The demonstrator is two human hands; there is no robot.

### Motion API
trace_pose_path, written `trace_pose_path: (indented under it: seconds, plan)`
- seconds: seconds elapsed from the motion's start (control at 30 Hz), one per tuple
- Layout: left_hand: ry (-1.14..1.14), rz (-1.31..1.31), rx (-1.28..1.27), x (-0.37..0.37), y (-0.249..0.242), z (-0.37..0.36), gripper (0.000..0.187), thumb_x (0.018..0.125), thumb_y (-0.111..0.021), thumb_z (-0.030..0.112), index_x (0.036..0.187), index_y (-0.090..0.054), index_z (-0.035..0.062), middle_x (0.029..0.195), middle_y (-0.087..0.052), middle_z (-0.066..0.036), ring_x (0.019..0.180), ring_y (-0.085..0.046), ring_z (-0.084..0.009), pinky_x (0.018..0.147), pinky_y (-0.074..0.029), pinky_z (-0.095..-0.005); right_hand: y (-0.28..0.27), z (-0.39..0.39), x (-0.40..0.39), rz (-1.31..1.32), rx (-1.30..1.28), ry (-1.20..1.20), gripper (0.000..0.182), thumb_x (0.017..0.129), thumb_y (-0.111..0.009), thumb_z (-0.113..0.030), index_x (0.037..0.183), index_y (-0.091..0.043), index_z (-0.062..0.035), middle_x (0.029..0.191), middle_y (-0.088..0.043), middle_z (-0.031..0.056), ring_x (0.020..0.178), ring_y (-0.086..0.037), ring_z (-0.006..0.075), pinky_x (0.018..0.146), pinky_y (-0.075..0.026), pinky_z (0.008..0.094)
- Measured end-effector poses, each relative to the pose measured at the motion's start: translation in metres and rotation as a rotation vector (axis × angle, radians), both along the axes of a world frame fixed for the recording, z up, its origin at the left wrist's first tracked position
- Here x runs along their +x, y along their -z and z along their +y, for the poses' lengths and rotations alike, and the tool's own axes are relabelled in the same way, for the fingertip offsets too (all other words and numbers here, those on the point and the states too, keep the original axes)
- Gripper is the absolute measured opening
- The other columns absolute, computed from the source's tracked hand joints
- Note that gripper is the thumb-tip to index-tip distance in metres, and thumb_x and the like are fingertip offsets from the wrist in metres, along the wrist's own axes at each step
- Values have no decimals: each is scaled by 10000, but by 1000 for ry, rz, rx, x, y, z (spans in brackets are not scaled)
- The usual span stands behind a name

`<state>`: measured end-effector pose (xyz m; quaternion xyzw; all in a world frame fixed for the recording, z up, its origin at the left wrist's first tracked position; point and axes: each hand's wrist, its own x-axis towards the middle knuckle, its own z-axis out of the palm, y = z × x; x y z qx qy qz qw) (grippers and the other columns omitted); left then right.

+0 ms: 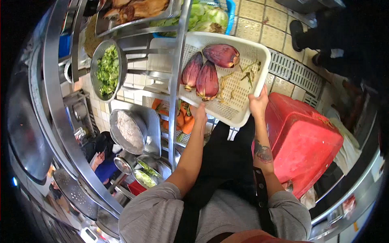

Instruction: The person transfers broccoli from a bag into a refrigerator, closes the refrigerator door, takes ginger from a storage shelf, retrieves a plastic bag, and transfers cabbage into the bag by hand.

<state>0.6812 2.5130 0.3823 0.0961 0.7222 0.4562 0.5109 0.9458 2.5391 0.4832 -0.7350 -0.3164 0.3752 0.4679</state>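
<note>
A cream-coloured plastic basket (231,110) with a perforated bottom is held out in front of my body, tilted a little. Inside it, at the left, lie three purple-red banana blossoms (207,83). Thin yellowish stalks and green scraps (247,75) are scattered over the rest of its bottom. My left hand (200,112) grips the near edge, its fingers mostly hidden beneath. My right hand (258,101) is closed on the near right corner, with the thumb along the rim. The basket's left end overlaps a metal rack post (177,89).
A metal rack at left holds a bowl of chopped greens (107,72), a bowl of pale food (129,131) and carrots (186,119). A red plastic bin (302,139) stands close on my right. Leafy greens (206,18) sit beyond. Another person's shoe (297,35) is at upper right.
</note>
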Motion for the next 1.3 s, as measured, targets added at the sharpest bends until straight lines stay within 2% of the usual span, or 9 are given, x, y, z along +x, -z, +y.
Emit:
trace_pose_path:
  seconds: [0.27,0.57,0.67,0.7,0.9,1.0,1.07,1.17,1.3]
  plan:
    - [469,-236,5,105,-161,-70,472,737,-499,-102,1204,-440,-62,1140,-535,-125,1009,-547,-217,902,-432,-304,-144,-178,65,5,-73,418,484,634,-539,20,1116,-533,58,1180,-497,160,1110,-489,269,953,-381,329]
    - [1280,317,52,213,-201,-101,358,721,-647,123,1012,-495,-20,824,-625,-154,735,-616,-245,691,-498,-374,-95,-373,62,114,-48,1099,419,737,-607,-44,1130,-495,48,1040,-578,120,871,-563,210,777,-473,336]
    - [1443,216,96,260,-204,-123,441,691,-693,152,1032,-477,-26,852,-608,-231,786,-617,-382,701,-496,-442,-77,-411,78,70,-328,1168,433,749,-611,-108,1113,-485,90,1031,-568,174,880,-567,267,755,-496,372]
    - [1331,107,439,273,-197,-136,476,699,-687,147,1077,-455,-25,920,-573,-243,875,-590,-383,759,-466,-460,-71,-421,84,45,-475,1185,439,751,-606,-120,1105,-480,107,1026,-567,194,867,-574,288,743,-507,387]
    - [1550,-210,504,304,-155,-120,250,745,-691,172,758,-479,41,749,-492,-119,768,-542,-304,711,-429,-393,-58,-489,125,110,-526,1061,405,800,-561,-150,1090,-508,126,1002,-609,192,777,-621,257,636,-525,366]
    - [1307,-35,129,272,-102,-71,167,768,-635,185,715,-571,40,761,-620,-128,706,-588,-275,626,-449,-396,-77,-492,135,141,-842,1004,423,831,-558,-263,1046,-546,102,913,-623,152,684,-604,209,514,-485,318]
    - [1208,63,-27,207,28,-40,176,847,-546,200,775,-628,62,712,-622,-73,631,-575,-200,565,-440,-393,-92,-486,144,217,-1153,951,465,846,-548,-351,1011,-568,84,840,-623,123,589,-578,177,425,-433,286]
    - [117,-379,-411,112,96,22,229,895,-492,309,715,-511,168,544,-404,10,469,-426,-157,380,-327,-300,-122,-463,155,160,-1365,668,539,868,-462,-477,825,-614,38,550,-549,64,391,-473,155,356,-373,277]
    - [-367,-419,-526,37,115,85,388,878,-496,402,1027,-560,49,879,-593,-134,784,-577,-254,713,-492,-379,-109,-562,204,488,-1485,346,524,867,-451,-469,746,-619,13,461,-489,49,372,-467,178,409,-418,292]
